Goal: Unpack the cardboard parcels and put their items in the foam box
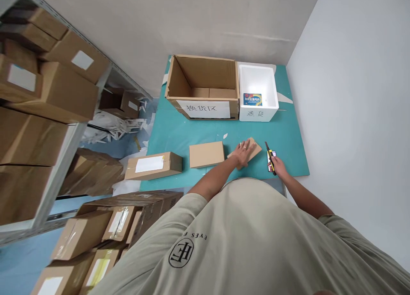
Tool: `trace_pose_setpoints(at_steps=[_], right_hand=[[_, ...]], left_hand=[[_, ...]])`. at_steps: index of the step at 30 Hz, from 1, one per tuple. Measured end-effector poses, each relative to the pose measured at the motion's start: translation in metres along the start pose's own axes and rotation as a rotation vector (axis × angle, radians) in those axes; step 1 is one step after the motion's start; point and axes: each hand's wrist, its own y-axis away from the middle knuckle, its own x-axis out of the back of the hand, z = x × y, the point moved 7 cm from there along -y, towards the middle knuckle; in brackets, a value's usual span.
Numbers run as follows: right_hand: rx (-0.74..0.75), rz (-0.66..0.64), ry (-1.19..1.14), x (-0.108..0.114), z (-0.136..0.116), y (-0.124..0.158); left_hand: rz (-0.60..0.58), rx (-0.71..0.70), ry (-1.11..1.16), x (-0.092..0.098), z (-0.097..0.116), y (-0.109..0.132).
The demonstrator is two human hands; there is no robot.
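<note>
My left hand (242,153) lies over a small flat cardboard box (254,150), its fingers spread across the top. The box sits at an angle on the teal tabletop (205,130), and my hand hides part of it. My right hand (278,166) is closed around a yellow and black box cutter (271,159), which points away from me. Under the cutter lies a phone (269,166) with a lit screen, partly covered by my fingers. To the left of my left hand is a closed brown box (206,154), with a gap between them.
A large open carton (205,81) with a paper sign and a white foam box (259,115) holding a blue printed packet (253,99) stand at the back. A labelled box (153,166) is at the left edge. Shelves of cartons (64,89) stand left; a white wall (358,94) is right.
</note>
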Motion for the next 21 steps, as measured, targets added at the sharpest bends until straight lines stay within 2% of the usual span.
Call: trace_pose_setpoints(at_steps=[1, 3, 7, 12, 17, 21], right_hand=[[-0.011, 0.029, -0.021, 0.003, 0.001, 0.0], [-0.032, 0.063, -0.04, 0.009, 0.002, 0.001], [-0.062, -0.001, 0.006, 0.006, 0.004, 0.003], [-0.099, -0.133, 0.048, -0.015, 0.002, 0.002], [-0.089, -0.135, 0.081, -0.03, -0.006, -0.008], [-0.088, -0.102, 0.136, -0.032, -0.009, -0.015]], left_hand=[[-0.011, -0.033, -0.023, 0.0, -0.005, 0.002], [-0.005, -0.003, -0.049, 0.0, -0.021, 0.009], [0.038, 0.055, -0.063, -0.001, -0.043, 0.024], [0.055, 0.056, -0.08, 0.002, -0.046, 0.032], [0.054, 0.056, -0.106, 0.004, -0.043, 0.033], [0.05, 0.053, -0.1, 0.005, -0.042, 0.034]])
